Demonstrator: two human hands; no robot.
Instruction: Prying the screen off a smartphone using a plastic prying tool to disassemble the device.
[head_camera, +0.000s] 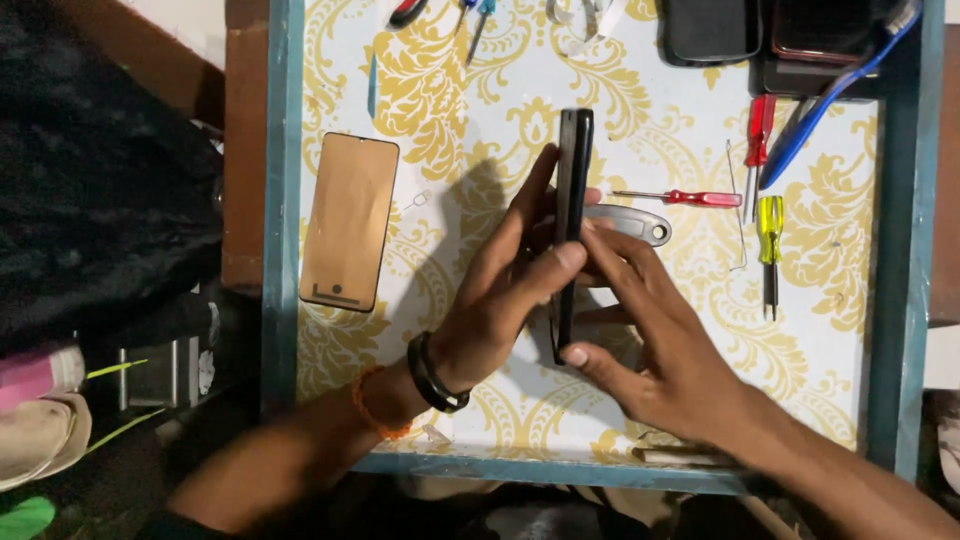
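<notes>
Both hands (500, 300) (650, 340) partly hide an edge-on black phone (573, 180).

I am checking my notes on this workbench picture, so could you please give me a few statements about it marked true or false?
1. Both hands hold the black phone on its edge. True.
2. The left hand wears a dark wristband. True.
3. The copper-coloured phone panel lies right of the phone. False: it lies to its left.
4. The yellow screwdriver is in the right hand. False: it lies on the patterned mat.
</notes>
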